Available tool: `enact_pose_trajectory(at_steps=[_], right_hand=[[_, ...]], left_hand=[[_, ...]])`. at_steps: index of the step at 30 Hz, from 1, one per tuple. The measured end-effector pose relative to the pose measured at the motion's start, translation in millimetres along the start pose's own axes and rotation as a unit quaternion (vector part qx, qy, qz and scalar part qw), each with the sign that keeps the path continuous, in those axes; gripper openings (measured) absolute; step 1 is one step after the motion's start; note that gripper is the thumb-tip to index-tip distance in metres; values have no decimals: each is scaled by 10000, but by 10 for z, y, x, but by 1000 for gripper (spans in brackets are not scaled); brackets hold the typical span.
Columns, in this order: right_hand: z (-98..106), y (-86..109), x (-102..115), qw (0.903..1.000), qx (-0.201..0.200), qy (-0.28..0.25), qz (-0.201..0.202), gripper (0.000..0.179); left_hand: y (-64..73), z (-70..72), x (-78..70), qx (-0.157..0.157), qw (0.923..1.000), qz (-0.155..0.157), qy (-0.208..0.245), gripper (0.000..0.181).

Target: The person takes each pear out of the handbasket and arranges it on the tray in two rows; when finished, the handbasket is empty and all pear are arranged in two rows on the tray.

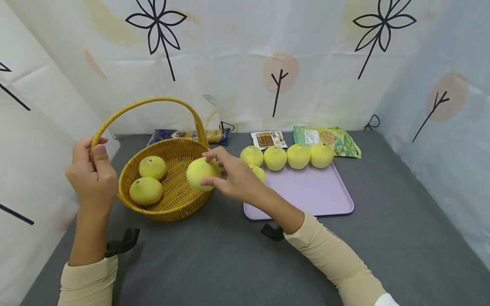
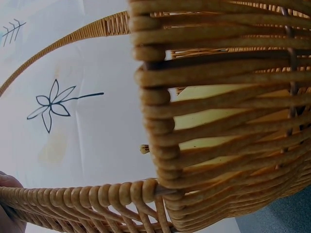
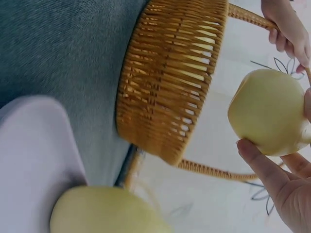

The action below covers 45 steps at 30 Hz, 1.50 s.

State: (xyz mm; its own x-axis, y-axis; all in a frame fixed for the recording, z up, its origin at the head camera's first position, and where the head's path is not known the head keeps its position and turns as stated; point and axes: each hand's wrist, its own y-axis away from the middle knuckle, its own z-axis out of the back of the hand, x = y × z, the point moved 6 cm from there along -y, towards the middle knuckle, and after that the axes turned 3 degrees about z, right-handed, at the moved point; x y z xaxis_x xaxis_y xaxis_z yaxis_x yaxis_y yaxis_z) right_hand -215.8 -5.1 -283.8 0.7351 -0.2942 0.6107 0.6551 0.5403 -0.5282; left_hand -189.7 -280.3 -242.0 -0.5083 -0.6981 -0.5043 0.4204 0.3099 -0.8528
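With its fingers curled round the handle (image 1: 153, 100), my left hand (image 1: 93, 178) grips a yellow wicker basket (image 1: 174, 212) at the left. Two round yellow-green fruits (image 1: 146, 191) lie inside on its left side. My right hand (image 1: 239, 176) holds another such fruit (image 1: 202, 174) between thumb and fingertips, over the basket's right part in the head view. In the right wrist view the held fruit (image 3: 268, 111) appears higher than the basket's rim, thumb and fingers about it. Basket weave (image 2: 218, 121) fills much of the left wrist view.
A lilac tray (image 1: 306, 191) lies to the right of the basket, with several yellow-green fruits (image 1: 275, 158) along its back and left edges. Behind stand a green packet (image 1: 337, 142), a small white-and-brown packet (image 1: 269, 139) and a long blue-and-yellow packet (image 1: 218, 137), near the patterned curtain (image 1: 229, 63).
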Motion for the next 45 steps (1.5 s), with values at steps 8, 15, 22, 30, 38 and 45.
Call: enact_pose_trajectory(at_steps=[8, 15, 22, 30, 38, 45], right_hand=[[212, 181, -73, 9987, -234, -383, -226, 50], [393, 273, -80, 9991, -396, -86, -111, 51], [639, 339, -173, 9982, -405, -67, -434, 52], [978, 431, -297, 9935, -640, 322, -885, 47], [1194, 527, -468, 9850, -461, 876, -1415, 46], [1184, 588, -710, 9736, 292, 1149, -1951, 56]], left_hand=[[-5, -16, -3, -21, 10000, -68, 20, 24], [4, -4, 16, -89, 9999, -48, 3, 24], [-11, -14, 39, -93, 10000, -12, -15, 24], [-2, -20, 1, -103, 9999, -18, 0, 24], [-1, -9, -37, -59, 10000, -9, 52, 25], [9, 1, -32, -59, 10000, -22, 37, 25]])
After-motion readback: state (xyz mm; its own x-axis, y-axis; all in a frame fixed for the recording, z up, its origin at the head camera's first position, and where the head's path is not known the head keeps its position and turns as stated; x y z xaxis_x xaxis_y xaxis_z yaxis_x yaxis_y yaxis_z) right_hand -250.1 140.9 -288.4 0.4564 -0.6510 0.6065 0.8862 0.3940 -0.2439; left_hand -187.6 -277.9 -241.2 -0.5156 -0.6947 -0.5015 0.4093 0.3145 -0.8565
